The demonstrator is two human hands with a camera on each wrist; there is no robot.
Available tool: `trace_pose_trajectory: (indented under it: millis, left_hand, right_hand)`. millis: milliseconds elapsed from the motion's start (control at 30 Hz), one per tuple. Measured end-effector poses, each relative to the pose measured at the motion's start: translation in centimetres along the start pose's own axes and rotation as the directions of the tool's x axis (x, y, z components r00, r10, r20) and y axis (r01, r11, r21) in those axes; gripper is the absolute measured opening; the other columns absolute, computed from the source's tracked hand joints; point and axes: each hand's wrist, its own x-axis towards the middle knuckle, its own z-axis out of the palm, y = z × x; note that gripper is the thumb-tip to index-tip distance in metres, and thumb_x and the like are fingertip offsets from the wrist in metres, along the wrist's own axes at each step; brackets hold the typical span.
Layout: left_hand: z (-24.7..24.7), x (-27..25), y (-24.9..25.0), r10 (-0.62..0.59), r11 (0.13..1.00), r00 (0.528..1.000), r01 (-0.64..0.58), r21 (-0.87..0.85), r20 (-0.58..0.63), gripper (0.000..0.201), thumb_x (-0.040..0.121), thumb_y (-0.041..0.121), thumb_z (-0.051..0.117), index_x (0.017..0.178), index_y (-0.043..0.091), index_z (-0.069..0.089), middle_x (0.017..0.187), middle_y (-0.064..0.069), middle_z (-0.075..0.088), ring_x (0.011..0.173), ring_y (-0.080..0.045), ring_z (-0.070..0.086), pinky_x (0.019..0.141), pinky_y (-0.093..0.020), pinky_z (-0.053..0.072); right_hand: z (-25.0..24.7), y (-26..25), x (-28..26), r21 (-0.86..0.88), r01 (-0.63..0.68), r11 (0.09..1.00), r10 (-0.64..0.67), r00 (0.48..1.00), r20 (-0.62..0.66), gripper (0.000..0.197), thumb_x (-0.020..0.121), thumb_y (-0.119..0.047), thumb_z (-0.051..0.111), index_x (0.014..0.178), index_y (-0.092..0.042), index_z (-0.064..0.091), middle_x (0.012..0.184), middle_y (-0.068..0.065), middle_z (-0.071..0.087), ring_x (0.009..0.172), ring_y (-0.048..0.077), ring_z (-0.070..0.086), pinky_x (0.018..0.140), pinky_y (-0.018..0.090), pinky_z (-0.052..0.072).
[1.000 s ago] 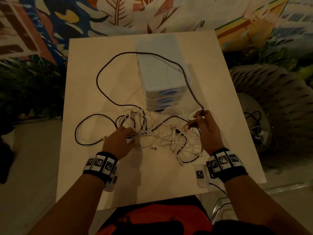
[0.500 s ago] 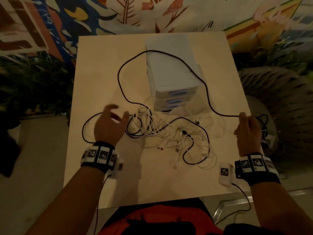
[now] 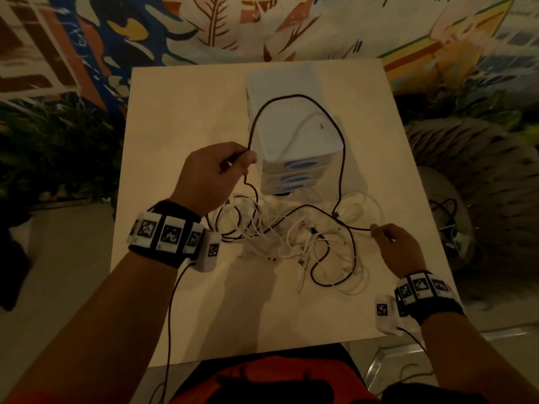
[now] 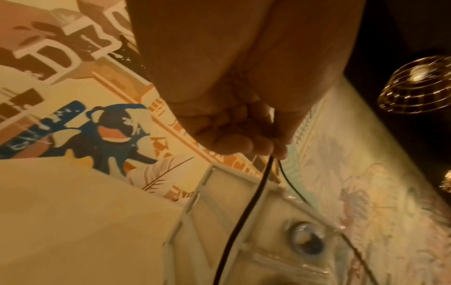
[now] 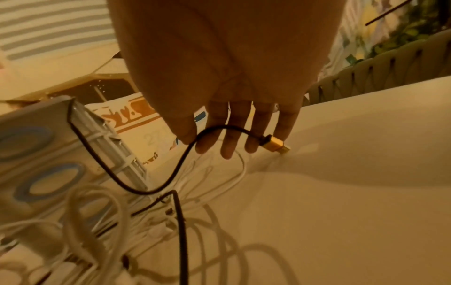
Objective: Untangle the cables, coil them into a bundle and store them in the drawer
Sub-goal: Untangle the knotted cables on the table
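Observation:
A long black cable (image 3: pixel 341 158) loops over the top of the white drawer unit (image 3: pixel 291 141) and runs down into a tangle of white cables (image 3: pixel 291 240) on the table. My left hand (image 3: pixel 230 164) is raised left of the drawer unit, with its fingers (image 4: pixel 239 142) curled round the black cable (image 4: pixel 244 212). Near the table's right edge, my right hand (image 3: pixel 385 237) pinches the same cable (image 5: pixel 136 185) between thumb and forefinger, a little behind its gold plug (image 5: pixel 275 145). All three blue-handled drawers look closed.
The cream table (image 3: pixel 180 112) has bare surface at the far left and along the front edge. A woven chair (image 3: pixel 481 176) stands to the right, holding other dark cables (image 3: pixel 446 211). A painted wall lies behind the table.
My left hand has lifted off the table and taken hold of the black cable beside the drawer unit. The right hand has drawn inward from the table's edge, and the cable's loop has narrowed.

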Motion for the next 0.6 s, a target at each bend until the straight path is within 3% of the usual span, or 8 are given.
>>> trace_pose_trajectory:
  millis: [100,200,233,300,400,467,533,600]
  left_hand:
    - [-0.3,-1.3,3.0,0.076,0.996,0.996,-0.073,-0.047,0.045,0.025,0.099,0.043,0.058,0.094,0.025,0.075,0.073,0.015,0.07,0.065,-0.009,0.065,0.062,-0.031,0.053]
    - [-0.2,-2.1,5.0,0.14,0.989,0.987,-0.136,-0.061,0.077,0.017,0.098,0.037,0.063,0.083,0.035,0.069,0.064,0.027,0.063,0.057,-0.001,0.06,0.055,-0.014,0.04]
    - [0.1,-2.3,5.4,0.155,0.986,0.984,-0.148,-0.075,0.09,0.016,0.098,0.037,0.065,0.082,0.039,0.068,0.064,0.027,0.063,0.059,-0.001,0.061,0.055,-0.015,0.042]
    - [0.9,-2.8,6.0,0.167,0.981,0.979,-0.153,-0.117,0.114,0.011,0.095,0.04,0.068,0.084,0.041,0.07,0.069,0.025,0.065,0.066,-0.007,0.065,0.061,-0.027,0.051]
    - [2.6,-3.7,6.9,0.22,0.973,0.964,-0.206,-0.1,0.151,0.02,0.091,0.049,0.068,0.093,0.033,0.08,0.077,0.026,0.065,0.07,-0.001,0.064,0.065,-0.03,0.053]
    - [4.0,-4.3,7.6,0.251,0.966,0.954,-0.234,-0.113,0.167,0.026,0.089,0.05,0.067,0.099,0.03,0.081,0.08,0.021,0.068,0.069,-0.002,0.064,0.065,-0.031,0.054]
    - [5.2,-4.9,8.0,0.278,0.959,0.943,-0.262,-0.107,0.182,0.025,0.09,0.045,0.068,0.104,0.03,0.08,0.087,0.015,0.07,0.074,-0.005,0.065,0.067,-0.035,0.056]
    - [5.9,-5.5,8.2,0.298,0.954,0.938,-0.291,-0.066,0.176,0.023,0.092,0.038,0.069,0.113,0.032,0.077,0.092,0.015,0.07,0.079,-0.003,0.063,0.07,-0.035,0.056]
  right_hand:
    - [-0.3,-0.9,-0.7,-0.048,0.162,0.986,-0.164,0.986,-0.024,0.033,0.094,-0.032,0.069,0.122,-0.017,0.062,0.118,0.012,0.062,0.107,0.028,0.059,0.088,0.032,0.043]
    - [-2.1,-4.7,-3.4,-0.081,0.341,0.936,-0.351,0.907,-0.232,0.021,0.087,-0.025,0.075,0.093,-0.016,0.057,0.087,0.003,0.057,0.078,0.019,0.056,0.068,0.032,0.046]
    - [-2.8,-6.2,-4.6,-0.101,0.404,0.909,-0.416,0.878,-0.238,0.024,0.087,-0.026,0.075,0.082,-0.016,0.053,0.075,-0.001,0.053,0.066,0.016,0.051,0.061,0.03,0.042]
    - [-3.5,-9.7,-7.5,-0.098,0.527,0.844,-0.535,0.839,-0.098,0.025,0.087,-0.036,0.073,0.08,-0.021,0.054,0.065,-0.006,0.049,0.059,0.007,0.049,0.055,0.025,0.038]
    - [-2.0,-13.9,-8.9,0.041,0.595,0.802,-0.592,0.787,0.174,0.035,0.087,-0.049,0.072,0.115,-0.036,0.057,0.085,-0.013,0.062,0.072,-0.003,0.06,0.063,0.014,0.045]
    - [0.6,-15.3,-8.1,0.12,0.663,0.739,-0.671,0.708,0.22,0.045,0.089,-0.045,0.072,0.127,-0.028,0.058,0.108,-0.007,0.066,0.092,-0.001,0.064,0.079,0.02,0.053]
    - [3.3,-15.8,-7.0,0.22,0.694,0.685,-0.727,0.671,0.147,0.04,0.084,-0.037,0.073,0.118,-0.016,0.072,0.111,0.007,0.072,0.103,0.019,0.07,0.09,0.035,0.057]
    - [4.1,-15.6,-5.9,0.465,0.577,0.671,-0.662,0.749,0.025,0.017,0.086,-0.025,0.067,0.094,-0.017,0.08,0.092,0.001,0.077,0.091,0.011,0.074,0.084,0.03,0.057]
